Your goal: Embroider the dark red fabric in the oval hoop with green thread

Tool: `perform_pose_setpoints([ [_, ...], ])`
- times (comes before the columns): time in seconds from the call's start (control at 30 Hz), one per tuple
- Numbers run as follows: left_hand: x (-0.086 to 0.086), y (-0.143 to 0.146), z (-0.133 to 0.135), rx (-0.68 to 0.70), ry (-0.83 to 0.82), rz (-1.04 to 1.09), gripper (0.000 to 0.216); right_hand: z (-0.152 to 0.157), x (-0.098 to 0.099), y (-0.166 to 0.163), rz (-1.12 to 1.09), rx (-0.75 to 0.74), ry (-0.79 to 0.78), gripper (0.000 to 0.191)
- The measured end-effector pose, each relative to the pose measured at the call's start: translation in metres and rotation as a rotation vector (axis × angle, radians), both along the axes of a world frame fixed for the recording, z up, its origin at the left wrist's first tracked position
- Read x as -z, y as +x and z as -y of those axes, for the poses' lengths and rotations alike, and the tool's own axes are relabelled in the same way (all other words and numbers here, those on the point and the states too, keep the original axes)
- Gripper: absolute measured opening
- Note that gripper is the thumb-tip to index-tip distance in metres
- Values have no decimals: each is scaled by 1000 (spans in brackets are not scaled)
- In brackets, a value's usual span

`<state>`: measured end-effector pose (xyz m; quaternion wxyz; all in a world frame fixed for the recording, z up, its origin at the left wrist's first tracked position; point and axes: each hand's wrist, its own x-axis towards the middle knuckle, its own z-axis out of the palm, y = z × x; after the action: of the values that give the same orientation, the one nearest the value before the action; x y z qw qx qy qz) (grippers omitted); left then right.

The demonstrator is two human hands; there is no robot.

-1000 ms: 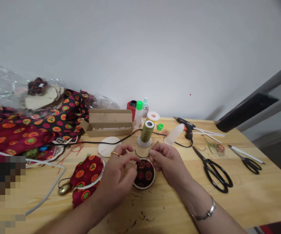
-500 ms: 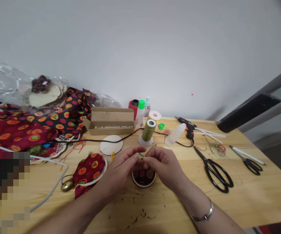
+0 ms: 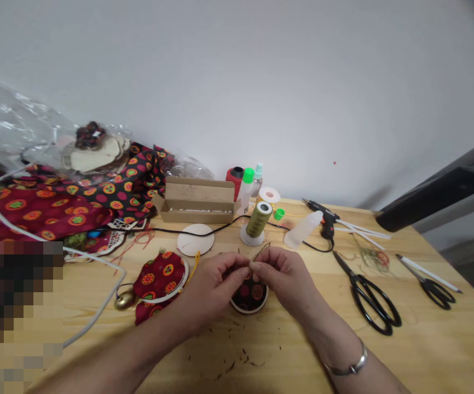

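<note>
In the head view, my left hand [image 3: 214,287] and my right hand [image 3: 284,273] meet over a round disc [image 3: 250,300] covered in dark patterned fabric with a pale rim. Fingertips of both hands are pinched together on a thin olive thread [image 3: 260,252], a loose end of which sticks up by my right hand. The fingers hide the disc's far edge. Just behind them stands a spool of olive thread [image 3: 257,221]. Left of my left hand lies a maroon patterned disc [image 3: 161,276] with a white rim, beside a brass bell [image 3: 126,299].
Large black scissors [image 3: 370,301], smaller scissors [image 3: 436,293] and a glue gun [image 3: 321,213] lie to the right. A white bottle [image 3: 302,230] leans near the spool. Behind stand a cardboard box [image 3: 200,214] and a green-capped bottle [image 3: 245,191]. Patterned fabric [image 3: 56,213] is heaped at left.
The hands' fingertips have come closer together on the thread, and the left thumb now lies straighter. The whole scene has shifted slightly right as the camera turned.
</note>
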<state>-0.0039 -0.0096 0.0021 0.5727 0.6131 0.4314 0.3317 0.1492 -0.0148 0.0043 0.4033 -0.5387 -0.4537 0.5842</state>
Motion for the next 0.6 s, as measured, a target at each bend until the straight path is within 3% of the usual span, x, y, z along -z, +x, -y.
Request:
perform_pose_setpoints([
  [0.1,1,-1,2,-32,104,-89,18,0,0,-1,11,7,11,16],
  [0.2,1,0,2,-45,95,-86,19,0,0,-1,9,10,27,16],
  [0.47,2,-1,-5,8,-406,304,20,-3,-1,3,-98,-31,10,20],
  [0.6,9,-1,-6,19,-542,450,21,-3,1,4,-167,-44,-16,20],
])
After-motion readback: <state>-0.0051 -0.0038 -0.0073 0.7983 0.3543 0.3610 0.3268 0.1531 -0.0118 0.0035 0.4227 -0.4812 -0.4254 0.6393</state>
